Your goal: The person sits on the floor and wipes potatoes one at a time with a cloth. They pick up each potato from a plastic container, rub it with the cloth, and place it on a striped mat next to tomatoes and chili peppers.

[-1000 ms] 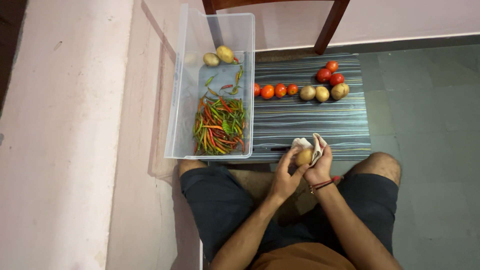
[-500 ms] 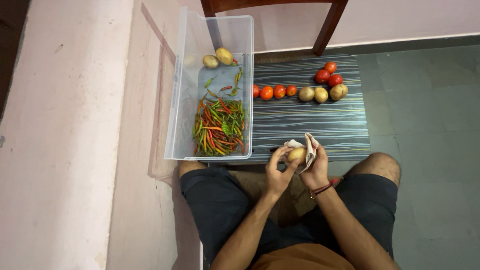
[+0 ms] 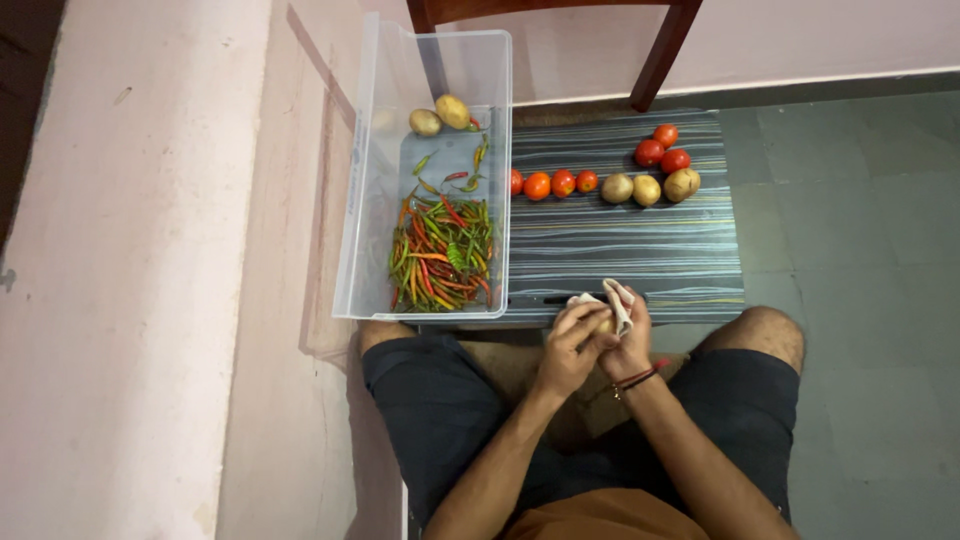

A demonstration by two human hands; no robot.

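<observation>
A potato [image 3: 604,323] is held between both hands above my lap, mostly covered by fingers. My left hand [image 3: 568,345] wraps over it from the left. My right hand [image 3: 632,340] cups it from the right together with a light cloth [image 3: 617,301] that sticks up above the fingers. A clear plastic bin [image 3: 372,190] to the left holds a heap of red and green chillies [image 3: 440,252] and two potatoes [image 3: 440,115]. On the striped mat [image 3: 620,250] lie a row of tomatoes [image 3: 550,183], potatoes [image 3: 648,187] and more tomatoes [image 3: 661,147].
A pink wall [image 3: 150,250] runs along the left beside the bin. Wooden chair legs [image 3: 665,50] stand behind the mat. Grey floor tiles [image 3: 850,220] spread to the right. A dark thin object [image 3: 560,298] lies on the mat's near edge.
Both hands have closed more tightly over the potato and drawn slightly lower; the potato was plainly visible earlier and is now mostly hidden, with the cloth bunched smaller.
</observation>
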